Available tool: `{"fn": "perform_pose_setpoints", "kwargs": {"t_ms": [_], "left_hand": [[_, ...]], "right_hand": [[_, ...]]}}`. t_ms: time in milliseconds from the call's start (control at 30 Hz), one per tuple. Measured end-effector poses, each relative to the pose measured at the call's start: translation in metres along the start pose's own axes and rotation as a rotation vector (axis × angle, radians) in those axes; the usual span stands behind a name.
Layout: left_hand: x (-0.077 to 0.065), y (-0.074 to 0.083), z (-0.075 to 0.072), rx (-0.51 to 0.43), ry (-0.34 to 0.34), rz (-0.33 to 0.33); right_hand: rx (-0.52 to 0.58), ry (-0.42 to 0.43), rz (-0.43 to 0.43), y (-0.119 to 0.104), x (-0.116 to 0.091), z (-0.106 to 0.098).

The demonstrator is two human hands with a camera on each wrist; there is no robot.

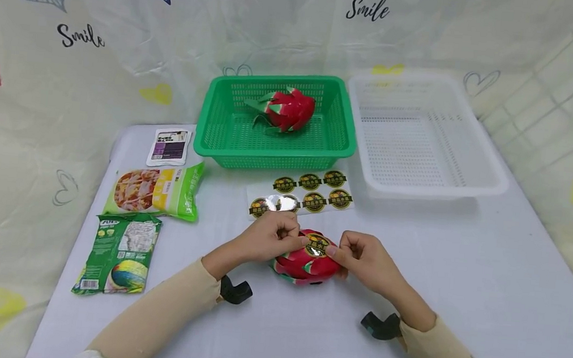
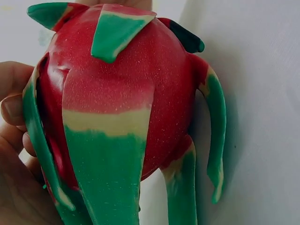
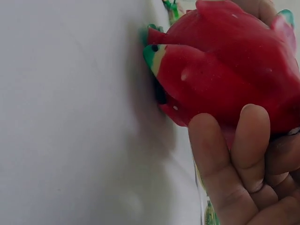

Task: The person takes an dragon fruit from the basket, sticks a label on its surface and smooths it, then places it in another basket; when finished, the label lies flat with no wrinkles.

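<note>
A red dragon fruit [image 1: 304, 268] with green-tipped scales lies on the white table. On its top is a round black and gold sticker [image 1: 317, 244]. My left hand [image 1: 272, 236] holds the fruit from the left, its thumb at the sticker's left edge and its fingers curled. From the other side my right hand [image 1: 368, 261] grips the fruit, thumb tip on the sticker's right edge. The right wrist view shows fingers [image 3: 253, 145] against the fruit's side. Long green scales [image 2: 108, 164] fill the left wrist view; the sticker is hidden in both wrist views.
Behind the hands lies a sheet of round stickers [image 1: 300, 194]. A green basket [image 1: 273, 159] holds another dragon fruit [image 1: 292, 110]; a white basket [image 1: 429, 188] stands to its right. At left are a green packet [image 1: 126, 253], a food bag [image 1: 157, 190] and a small pouch [image 1: 169, 147].
</note>
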State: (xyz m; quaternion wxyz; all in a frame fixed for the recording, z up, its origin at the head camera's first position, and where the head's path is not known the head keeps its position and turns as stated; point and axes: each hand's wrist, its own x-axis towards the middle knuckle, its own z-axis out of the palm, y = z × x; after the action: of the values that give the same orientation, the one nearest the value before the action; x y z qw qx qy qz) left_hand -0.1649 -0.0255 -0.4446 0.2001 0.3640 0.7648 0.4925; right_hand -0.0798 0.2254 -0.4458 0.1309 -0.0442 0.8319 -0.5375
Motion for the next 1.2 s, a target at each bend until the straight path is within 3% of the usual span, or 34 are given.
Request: {"fn": "perform_pose_setpoints", "kwargs": {"t_ms": [233, 467, 800, 1200], "left_hand": [[-0.001, -0.001, -0.003, 0.02, -0.011, 0.022], [-0.001, 0.001, -0.012, 0.125, -0.003, -0.027], [0.002, 0.003, -0.025, 0.182, -0.193, -0.046], [0.003, 0.004, -0.027, 0.232, -0.287, -0.122]], "right_hand": [[-0.014, -0.002, -0.003, 0.0, 0.0, 0.0], [-0.046, 0.024, 0.036, 0.0, -0.005, -0.004], [-0.039, 0.11, 0.056, 0.0, -0.017, -0.012], [-0.079, 0.219, 0.146, 0.018, -0.034, -0.028]]}}
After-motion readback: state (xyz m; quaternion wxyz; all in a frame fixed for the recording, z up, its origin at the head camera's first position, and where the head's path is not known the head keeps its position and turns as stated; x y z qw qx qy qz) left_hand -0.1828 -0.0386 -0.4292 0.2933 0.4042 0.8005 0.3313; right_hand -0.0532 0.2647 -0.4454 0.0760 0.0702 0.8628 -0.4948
